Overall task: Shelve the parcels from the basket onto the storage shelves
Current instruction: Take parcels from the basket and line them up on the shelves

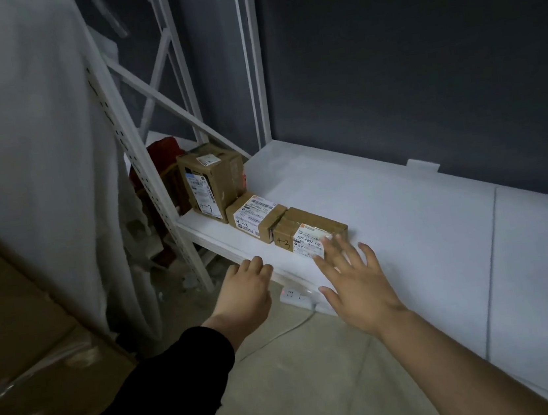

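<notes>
Three brown cardboard parcels with white labels stand in a row along the front left of a low white shelf (404, 212). The leftmost parcel (209, 180) is tall and upright. A flat one (256, 217) lies beside it, and a third parcel (308, 234) lies at the right end. My right hand (354, 283) is spread flat with straight fingers, its fingertips at the near right corner of the third parcel. My left hand (245, 293) hovers at the shelf's front edge with loosely curled fingers and holds nothing. No basket is in view.
A white perforated upright (144, 175) and diagonal braces frame the shelf's left end. A white power strip (294, 296) with a cable lies on the floor under the shelf edge. Red objects (162, 152) sit behind the upright. Cardboard (21, 324) fills the left foreground.
</notes>
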